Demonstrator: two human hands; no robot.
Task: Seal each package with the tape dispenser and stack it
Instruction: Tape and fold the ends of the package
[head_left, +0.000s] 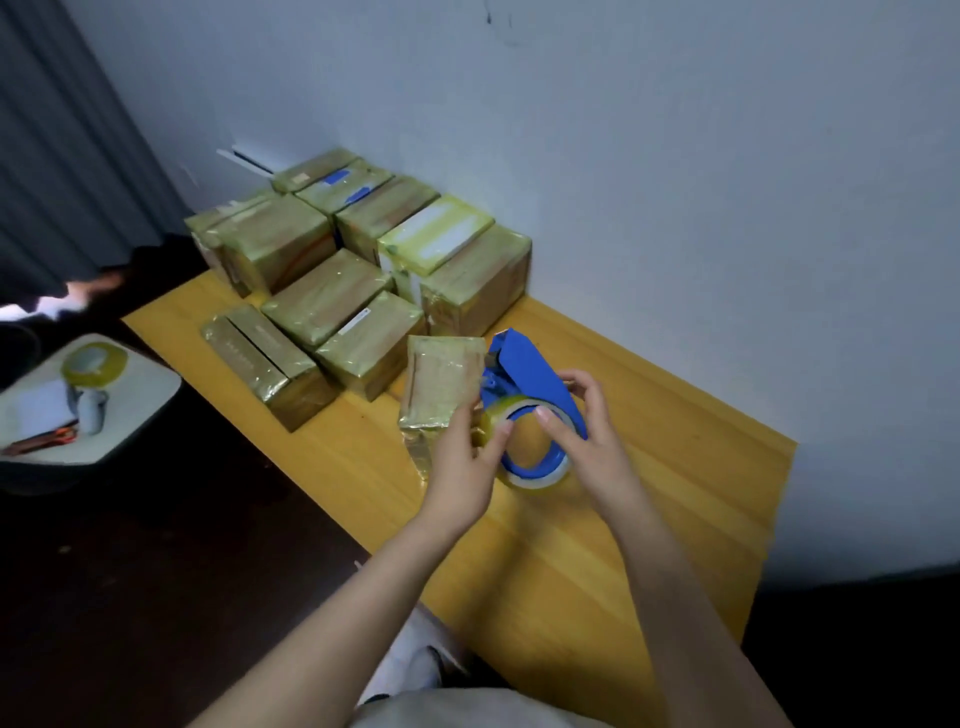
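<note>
A small tape-wrapped cardboard package (439, 379) stands tilted on the yellow table (649, 499), just left of a blue tape dispenser (524, 364) loaded with a clear yellowish tape roll (530, 457). My left hand (467, 457) reaches between the package and the roll, its thumb and fingertips pinching at the roll's edge. My right hand (582, 421) grips the dispenser, fingers curled over the blue hub and the top of the roll. A strip of tape lies on the table below the package.
Several taped packages (363, 260) are stacked in rows at the table's far end against the white wall. A stool (130, 415) to the left carries a spare tape roll (94, 364), a cup and scissors. Dark floor lies left of the table.
</note>
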